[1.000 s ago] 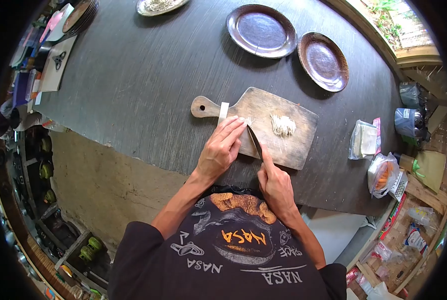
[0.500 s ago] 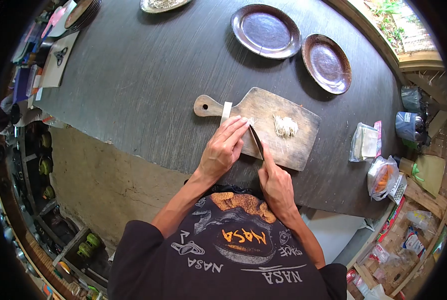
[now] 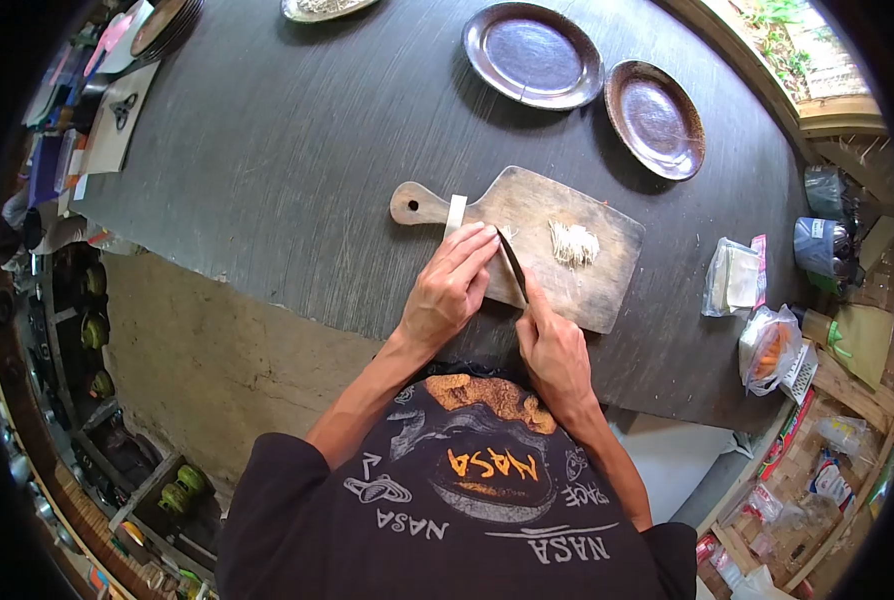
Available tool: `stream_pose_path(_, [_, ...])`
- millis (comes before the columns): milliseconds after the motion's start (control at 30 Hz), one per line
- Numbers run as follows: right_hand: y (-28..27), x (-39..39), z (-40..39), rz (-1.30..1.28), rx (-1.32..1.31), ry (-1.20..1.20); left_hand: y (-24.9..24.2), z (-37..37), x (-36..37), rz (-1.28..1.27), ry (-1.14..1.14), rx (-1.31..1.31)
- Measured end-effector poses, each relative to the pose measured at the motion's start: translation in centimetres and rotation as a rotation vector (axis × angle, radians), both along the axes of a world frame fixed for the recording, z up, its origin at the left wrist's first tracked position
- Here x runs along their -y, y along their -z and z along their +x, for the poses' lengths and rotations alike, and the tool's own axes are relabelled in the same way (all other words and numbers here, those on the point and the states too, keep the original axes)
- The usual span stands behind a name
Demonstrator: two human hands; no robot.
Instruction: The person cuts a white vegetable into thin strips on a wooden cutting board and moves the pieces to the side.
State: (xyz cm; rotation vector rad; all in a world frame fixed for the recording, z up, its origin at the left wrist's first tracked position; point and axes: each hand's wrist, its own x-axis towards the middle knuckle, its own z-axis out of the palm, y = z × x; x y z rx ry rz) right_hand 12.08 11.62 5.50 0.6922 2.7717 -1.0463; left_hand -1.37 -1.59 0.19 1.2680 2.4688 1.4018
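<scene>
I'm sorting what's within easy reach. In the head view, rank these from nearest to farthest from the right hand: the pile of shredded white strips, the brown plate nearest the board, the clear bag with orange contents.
From the right hand:
1. Pile of shredded strips, on the board just ahead.
2. Clear bag, at the table's right edge.
3. Brown plate, beyond the board.

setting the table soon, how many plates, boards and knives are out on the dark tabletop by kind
Plates: 3, two brown plates and a pale one cut off at the top edge
Cutting board: 1
Knife: 1, in the right hand
Total: 5
</scene>
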Motion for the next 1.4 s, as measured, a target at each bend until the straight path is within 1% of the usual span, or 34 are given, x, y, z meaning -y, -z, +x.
stream_pose_path(200, [0.2,-0.1,1.4,-0.026,0.005,-0.008,0.1,-0.2,-0.3,0.031,-0.008,0.008])
stream_pose_path(267, [0.7,-0.1,1.2,-0.031,-0.085,-0.012,0.1,0.0,0.0,0.032,-0.009,0.01])
stream_pose_path(300, [0.7,0.0,0.9,-0.031,-0.088,-0.01,0.2,-0.1,0.1,0.026,0.005,0.005])
stream_pose_path(467, [0.8,0.1,0.1,0.015,-0.048,-0.022,0.5,-0.2,0.0,0.023,0.008,-0.013])
stream_pose_path(567, [0.6,0.3,-0.1,0.03,-0.009,-0.013,-0.1,-0.1,-0.3,0.03,-0.023,0.019])
stream_pose_path(767, [0.2,0.0,1.4,-0.002,-0.008,-0.028,0.2,-0.4,0.0,0.007,0.011,-0.032])
stream_pose_path(1100, [0.5,-0.1,0.2,-0.025,-0.03,-0.021,0.6,-0.4,0.3,0.0,0.032,-0.012])
stream_pose_path(1167, [0.2,0.0,-0.1,-0.038,0.026,-0.011,0.6,-0.4,0.2,0.001,0.031,-0.011])
stream_pose_path(1267, [-0.1,0.1,0.4,-0.032,0.022,0.01,0.3,-0.4,0.4,-0.008,0.028,0.004])
stream_pose_path(1400, [0.2,-0.2,1.6,-0.029,0.007,-0.023,-0.2,-0.7,0.5,-0.041,0.049,0.011])
